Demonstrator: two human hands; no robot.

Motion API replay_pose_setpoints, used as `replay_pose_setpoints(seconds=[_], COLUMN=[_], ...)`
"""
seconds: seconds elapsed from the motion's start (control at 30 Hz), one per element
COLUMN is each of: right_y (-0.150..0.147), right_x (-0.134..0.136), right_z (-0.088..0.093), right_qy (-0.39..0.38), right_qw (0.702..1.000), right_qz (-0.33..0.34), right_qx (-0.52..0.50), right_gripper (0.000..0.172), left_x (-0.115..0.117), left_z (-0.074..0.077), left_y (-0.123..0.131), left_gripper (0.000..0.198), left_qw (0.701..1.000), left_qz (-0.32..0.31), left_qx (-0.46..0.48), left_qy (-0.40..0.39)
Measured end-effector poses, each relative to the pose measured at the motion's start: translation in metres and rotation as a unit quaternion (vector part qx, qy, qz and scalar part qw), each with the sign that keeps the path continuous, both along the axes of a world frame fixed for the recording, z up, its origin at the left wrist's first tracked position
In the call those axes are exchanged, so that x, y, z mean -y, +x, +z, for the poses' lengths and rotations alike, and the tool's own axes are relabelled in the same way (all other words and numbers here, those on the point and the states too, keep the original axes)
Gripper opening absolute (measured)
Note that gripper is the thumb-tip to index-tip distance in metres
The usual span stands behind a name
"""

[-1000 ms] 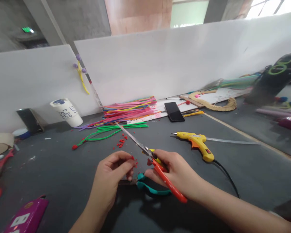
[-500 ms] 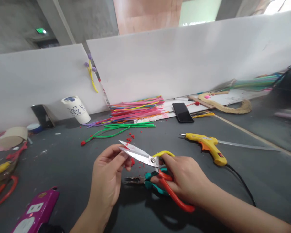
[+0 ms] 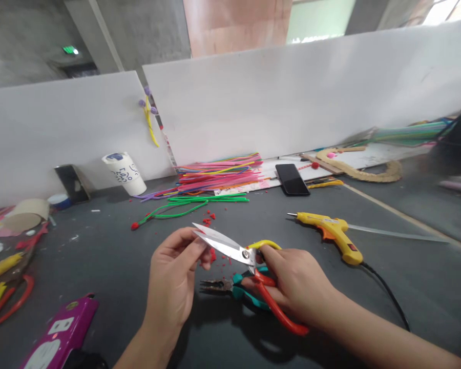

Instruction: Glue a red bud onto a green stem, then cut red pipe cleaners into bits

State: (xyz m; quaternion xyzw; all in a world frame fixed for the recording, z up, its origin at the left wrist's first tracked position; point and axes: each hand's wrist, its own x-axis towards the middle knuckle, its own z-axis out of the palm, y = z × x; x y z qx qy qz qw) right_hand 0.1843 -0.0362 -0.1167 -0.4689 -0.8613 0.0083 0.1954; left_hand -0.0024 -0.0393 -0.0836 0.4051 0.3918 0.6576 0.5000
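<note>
My right hand (image 3: 295, 279) grips a pair of scissors (image 3: 230, 248) with one red and one yellow handle. Their blades are slightly parted and point left, the tips at the fingers of my left hand (image 3: 176, 277). Those fingers are pinched together; a bit of red shows by the blades, but what they hold is too small to make out. Beneath the scissors lie teal-handled pliers (image 3: 217, 285), jaws to the left. Red scraps (image 3: 209, 220) are scattered on the dark table just beyond. Past them rests a green pipe cleaner stem (image 3: 180, 210) with a red tip.
A yellow glue gun (image 3: 332, 230) with its cord lies to the right. Behind are a bundle of colourful pipe cleaners (image 3: 218, 174), a black phone (image 3: 292, 179) and a white paper cup (image 3: 125, 173). A purple power strip (image 3: 63, 330) and another pair of scissors (image 3: 13, 302) lie left.
The scissor blades have closed a little near my left fingertips. Both hands stay almost in place; the whole view has shifted slightly.
</note>
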Motion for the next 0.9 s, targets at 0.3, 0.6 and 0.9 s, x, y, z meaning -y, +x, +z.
replay_pose_setpoints(seconds=[0.3, 0.6, 0.9], right_y=[-0.001, -0.001, -0.007], right_x=[0.002, 0.001, 0.0], right_z=[0.0, -0.001, 0.012], right_qy=[-0.006, -0.007, -0.213], right_qw=[1.0, 1.0, 0.948], right_qz=[0.0, -0.009, -0.019], right_qx=[0.004, -0.001, -0.237], right_gripper=[0.033, 0.032, 0.025], left_x=[0.0, -0.001, 0.002], left_z=[-0.001, 0.002, -0.004], left_y=[0.0, 0.0, 0.001], left_gripper=[0.009, 0.008, 0.003], left_qw=[1.0, 1.0, 0.997], left_qz=[0.001, 0.008, -0.022], left_qx=[0.005, 0.007, -0.067], left_qy=[-0.002, -0.01, -0.03])
